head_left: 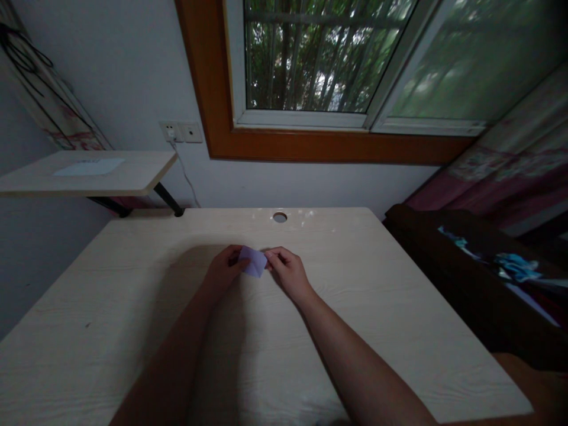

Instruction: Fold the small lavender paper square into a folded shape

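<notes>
A small piece of purple folded paper (254, 262) is held between my two hands, over the far middle of the pale wooden desk (381, 331). My left hand (225, 267) pinches its left side, with the thumb lying across the front. At the paper's right corner, the thumb and fingers of my right hand (287, 269) are closed on the edge. The fingertips behind the paper are partly hidden.
Beyond my hands, the desktop has a round cable hole (280, 218). A raised shelf (133, 171) on black legs stands at the back left, bearing a pale sheet (89, 167). Right of the desk sits dark furniture (465, 266) with a blue crumpled item (517, 267).
</notes>
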The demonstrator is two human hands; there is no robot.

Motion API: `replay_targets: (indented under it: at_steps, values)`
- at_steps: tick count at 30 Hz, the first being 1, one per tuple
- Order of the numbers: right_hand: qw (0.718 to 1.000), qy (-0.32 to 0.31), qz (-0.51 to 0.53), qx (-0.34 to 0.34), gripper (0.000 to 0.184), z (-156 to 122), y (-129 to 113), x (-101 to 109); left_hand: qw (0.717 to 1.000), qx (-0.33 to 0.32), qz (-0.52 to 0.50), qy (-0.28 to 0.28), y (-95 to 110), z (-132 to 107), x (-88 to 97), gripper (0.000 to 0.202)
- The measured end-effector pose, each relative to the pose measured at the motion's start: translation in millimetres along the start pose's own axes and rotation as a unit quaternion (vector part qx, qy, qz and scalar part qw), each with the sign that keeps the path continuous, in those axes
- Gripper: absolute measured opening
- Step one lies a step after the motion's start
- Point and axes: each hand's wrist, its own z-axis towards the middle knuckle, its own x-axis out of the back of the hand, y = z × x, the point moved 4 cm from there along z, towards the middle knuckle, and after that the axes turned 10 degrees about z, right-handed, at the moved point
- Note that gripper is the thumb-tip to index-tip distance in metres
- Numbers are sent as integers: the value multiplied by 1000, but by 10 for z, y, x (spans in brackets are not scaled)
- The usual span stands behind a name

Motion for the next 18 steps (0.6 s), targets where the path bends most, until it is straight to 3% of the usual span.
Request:
replay_targets:
  at_steps: [6,12,18]
  values:
    - [999,-2,35,0,39,-1,6,-9,999,-1,-47,5,18,-1,5,31]
    - [992,-66,-88,60,23,-5,-35,-71,999,-16,-41,-6,36,-17,-2,33]
    - [988,-87,-105,77,14,9,-39,-96,998,-10,-60,-28,-9,-2,-26,29]
